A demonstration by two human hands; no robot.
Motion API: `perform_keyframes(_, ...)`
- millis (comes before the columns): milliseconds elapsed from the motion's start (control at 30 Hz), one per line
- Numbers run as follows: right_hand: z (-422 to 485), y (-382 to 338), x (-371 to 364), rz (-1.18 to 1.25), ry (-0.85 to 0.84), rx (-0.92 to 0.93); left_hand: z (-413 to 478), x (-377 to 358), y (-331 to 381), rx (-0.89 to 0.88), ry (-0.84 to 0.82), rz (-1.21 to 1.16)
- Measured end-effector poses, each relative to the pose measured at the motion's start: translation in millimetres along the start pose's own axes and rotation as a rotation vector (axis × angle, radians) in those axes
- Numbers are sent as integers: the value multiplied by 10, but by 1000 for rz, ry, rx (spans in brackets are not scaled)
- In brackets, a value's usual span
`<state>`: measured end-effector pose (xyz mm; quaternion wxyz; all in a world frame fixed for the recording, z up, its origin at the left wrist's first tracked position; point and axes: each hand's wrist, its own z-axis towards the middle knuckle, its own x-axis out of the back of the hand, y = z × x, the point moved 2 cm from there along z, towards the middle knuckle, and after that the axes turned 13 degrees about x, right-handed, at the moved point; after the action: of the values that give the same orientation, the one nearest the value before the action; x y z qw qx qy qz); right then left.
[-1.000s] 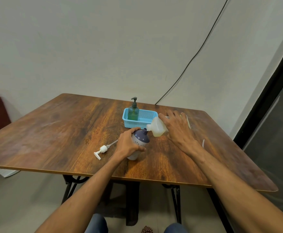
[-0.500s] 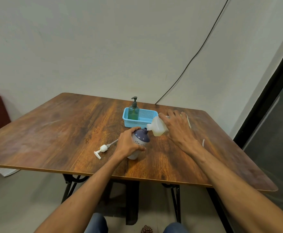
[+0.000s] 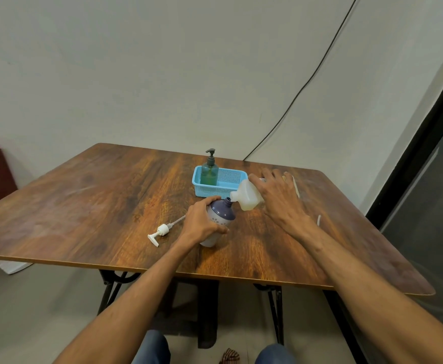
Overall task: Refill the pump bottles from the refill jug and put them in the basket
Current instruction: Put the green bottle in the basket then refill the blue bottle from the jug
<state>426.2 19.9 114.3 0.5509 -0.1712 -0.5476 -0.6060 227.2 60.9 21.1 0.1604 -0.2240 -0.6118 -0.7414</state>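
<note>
My left hand (image 3: 202,222) grips a white pump bottle with a purple top (image 3: 219,219), open-necked and leaning slightly on the wooden table (image 3: 96,200). My right hand (image 3: 278,200) holds the translucent refill jug (image 3: 248,198) tipped on its side, its spout touching the bottle's neck. The bottle's white pump head (image 3: 159,231) lies on the table to the left. A green pump bottle (image 3: 209,172) stands in the left end of the blue basket (image 3: 230,179) just behind.
A black cable (image 3: 307,82) runs down the wall to the table's back edge. A dark door frame (image 3: 412,166) stands at the right. A thin white strip (image 3: 319,220) lies right of my right wrist. My knees show below the table's front edge.
Hardly anything moved; both hands keep the jug tipped against the bottle's neck in the same place.
</note>
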Motion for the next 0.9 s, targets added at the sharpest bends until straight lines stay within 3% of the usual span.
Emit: perform_keyframes(900,10,-6,-10,-20,2,14,19,-17,-46,-9,3,-1)
